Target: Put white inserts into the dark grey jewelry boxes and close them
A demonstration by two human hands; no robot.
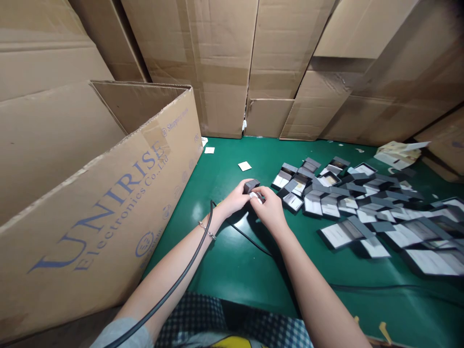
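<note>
My left hand (236, 199) and my right hand (268, 207) meet over the green table (232, 270), both closed around a small dark grey box (251, 185). A bit of white shows between my fingers just under the box. A thin bracelet (207, 230) circles my left wrist. A black cable (188, 270) runs along my left forearm and across the table under my hands.
A large open cardboard carton (108, 193) printed UNIRISE Electronics stands at the left. To the right lies a heap of several flat grey box blanks with white cards (348, 203). White paper squares (244, 166) lie farther back. Stacked cartons (253, 63) wall the rear.
</note>
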